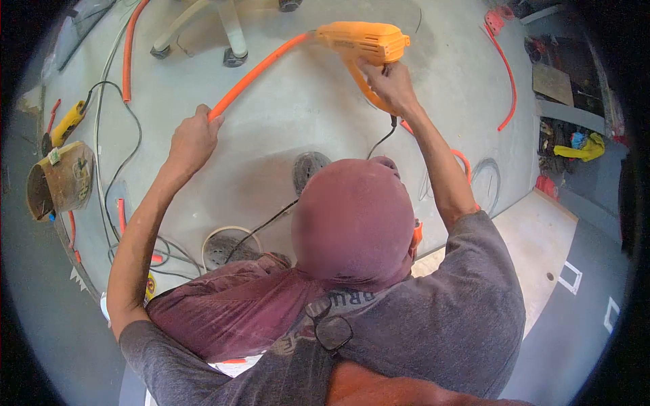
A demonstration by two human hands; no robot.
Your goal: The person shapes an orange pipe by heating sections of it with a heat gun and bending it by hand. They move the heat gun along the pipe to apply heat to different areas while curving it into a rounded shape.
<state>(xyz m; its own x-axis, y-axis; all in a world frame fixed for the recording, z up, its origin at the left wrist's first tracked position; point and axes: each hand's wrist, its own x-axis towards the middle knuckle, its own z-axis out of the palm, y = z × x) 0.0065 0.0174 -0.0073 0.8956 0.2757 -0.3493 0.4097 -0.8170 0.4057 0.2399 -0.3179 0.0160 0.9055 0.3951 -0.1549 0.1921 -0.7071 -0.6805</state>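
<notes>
My left hand (194, 141) is closed around the lower end of an orange plastic pipe (266, 66). The pipe slants up and to the right, bending slightly, and its far end meets the nozzle of a yellow-orange heat gun (362, 39). The fingers of my right hand (391, 86) are wrapped round the heat gun's handle. A black cord (382, 141) runs down from the base of that handle. Beneath both hands lies the pale grey floor (271, 135).
A wheeled chair base (231, 30) stands at the top. On the left are a worn bucket (73, 177), a yellow power tool (68, 123), loose cables (139, 128) and orange pipe pieces (127, 61). A red pipe (504, 74) and a yellow glove (583, 148) lie at right.
</notes>
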